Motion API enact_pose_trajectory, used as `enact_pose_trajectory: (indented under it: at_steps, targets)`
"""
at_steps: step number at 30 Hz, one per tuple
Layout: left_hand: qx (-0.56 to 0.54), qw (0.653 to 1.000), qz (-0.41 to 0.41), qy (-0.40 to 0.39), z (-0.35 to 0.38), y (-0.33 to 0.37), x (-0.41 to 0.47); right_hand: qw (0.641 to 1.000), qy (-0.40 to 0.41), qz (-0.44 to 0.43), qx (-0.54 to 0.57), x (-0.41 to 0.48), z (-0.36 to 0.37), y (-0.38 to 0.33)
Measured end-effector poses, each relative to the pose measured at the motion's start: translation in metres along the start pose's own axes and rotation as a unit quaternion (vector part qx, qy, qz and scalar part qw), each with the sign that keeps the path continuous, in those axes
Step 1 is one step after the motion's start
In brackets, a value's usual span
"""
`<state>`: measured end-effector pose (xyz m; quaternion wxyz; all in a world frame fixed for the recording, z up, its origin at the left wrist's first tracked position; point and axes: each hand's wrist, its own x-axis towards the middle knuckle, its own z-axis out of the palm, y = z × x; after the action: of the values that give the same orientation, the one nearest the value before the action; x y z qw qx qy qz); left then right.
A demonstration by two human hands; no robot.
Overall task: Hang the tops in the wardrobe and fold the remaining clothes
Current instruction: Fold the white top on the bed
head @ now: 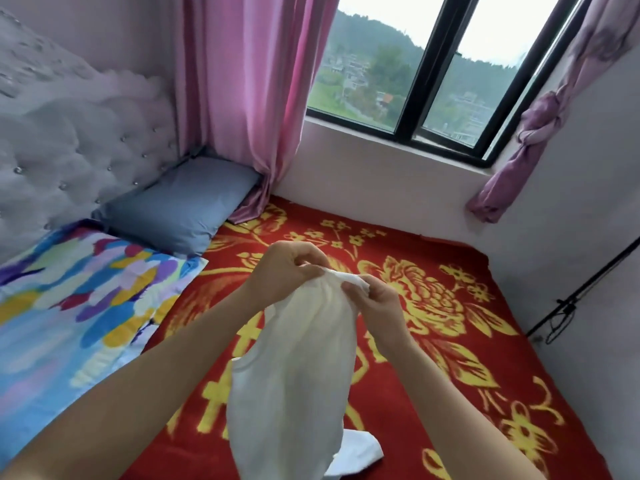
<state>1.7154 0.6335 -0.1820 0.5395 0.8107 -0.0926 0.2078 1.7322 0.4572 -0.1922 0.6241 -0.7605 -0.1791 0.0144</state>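
A white garment (294,375) hangs in front of me above the bed, held up by its top edge. My left hand (287,265) pinches that edge on the left, fingers curled. My right hand (374,299) pinches the same edge on the right, close beside the left. The cloth drops down between my forearms, and its lower end (356,448) rests bunched on the red blanket (467,341) with yellow flowers. What kind of garment it is cannot be told.
A colourful patterned pillow (86,289) and a grey-blue pillow (180,206) lie at the left by the tufted headboard (69,140). Pink curtains (242,98) hang by the window (433,74). A black stand with cable (568,306) leans at the right wall.
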Motion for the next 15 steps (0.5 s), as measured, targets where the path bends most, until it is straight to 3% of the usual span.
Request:
enact_pose_trajectory:
  at_steps: [3,7,10,12,15]
  targets:
    - [-0.037,0.998,-0.058,-0.007,0.004,-0.023,-0.016,0.999,0.018,-0.03,0.025,0.017,-0.005,-0.019]
    - [-0.069,0.973,-0.192,-0.109,0.026,-0.08,-0.053,0.995,0.033,-0.092,0.016,0.043,-0.013,-0.054]
    - [-0.07,0.955,-0.245,-0.152,0.043,-0.114,-0.072,0.99,0.051,-0.126,0.02,0.057,-0.026,-0.079]
    - [-0.026,0.95,-0.278,-0.139,0.051,-0.125,-0.08,0.987,0.085,-0.131,0.029,0.067,-0.041,-0.087]
    - [-0.105,0.945,-0.303,-0.071,0.049,-0.134,-0.089,0.979,0.163,-0.1,0.066,0.084,-0.075,-0.083]
